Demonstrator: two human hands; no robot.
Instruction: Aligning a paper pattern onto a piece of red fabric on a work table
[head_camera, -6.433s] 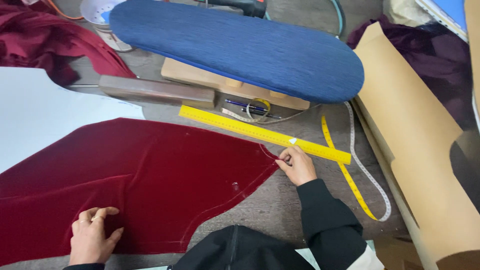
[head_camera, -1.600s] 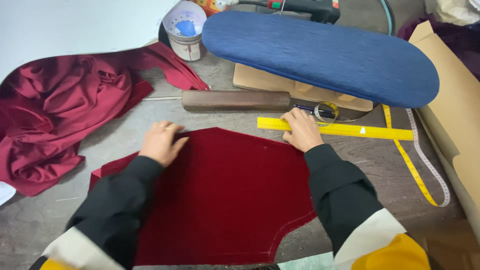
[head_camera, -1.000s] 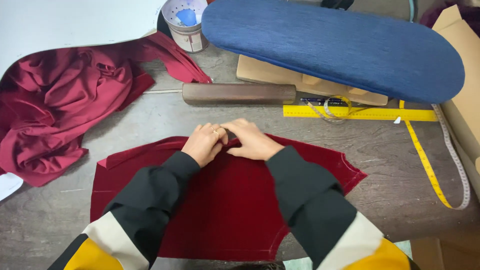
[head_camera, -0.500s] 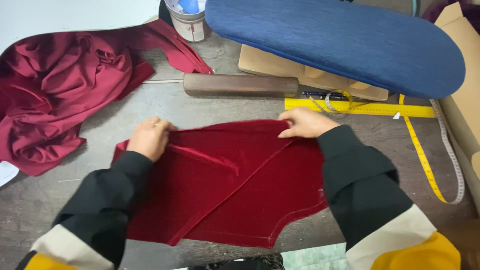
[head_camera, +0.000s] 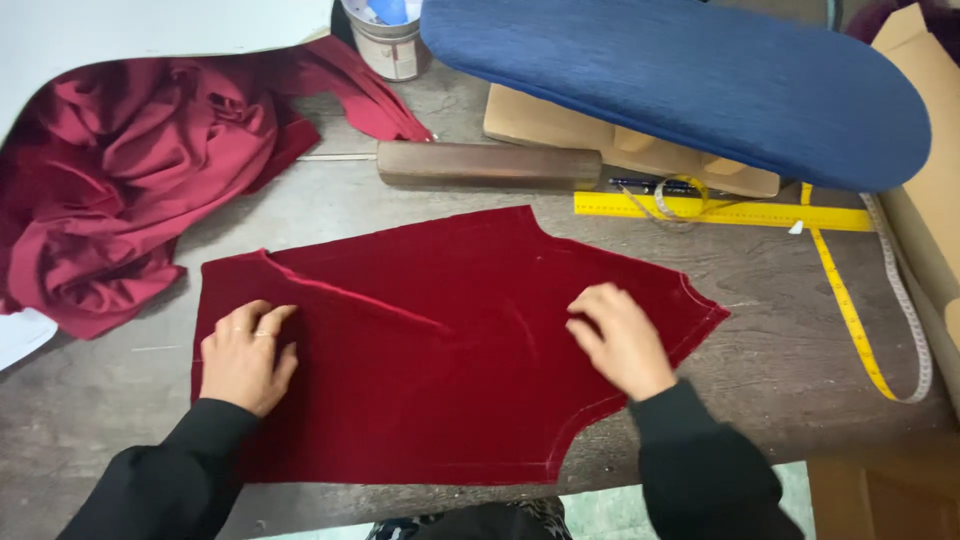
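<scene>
A cut piece of dark red velvet (head_camera: 440, 340) lies spread on the grey worktable (head_camera: 760, 330), with a raised crease running from its upper left toward the middle. My left hand (head_camera: 245, 355) rests flat on the cloth's left part, fingers together, a ring on one finger. Over the right part, near the pointed corner, my right hand (head_camera: 620, 338) presses down with its fingers curled on the velvet. Neither hand grips anything.
A heap of crumpled red fabric (head_camera: 130, 190) lies at the left. Behind the velvet are a brown wooden block (head_camera: 490, 165), a yellow ruler (head_camera: 720, 210), a yellow tape measure (head_camera: 850, 310), a blue padded ironing board (head_camera: 690, 80) and a tin (head_camera: 385, 40).
Half a second ago both hands held the velvet's upper edge, the cloth partly folded. Now the piece lies opened out wider, and both hands have come down onto its surface.
</scene>
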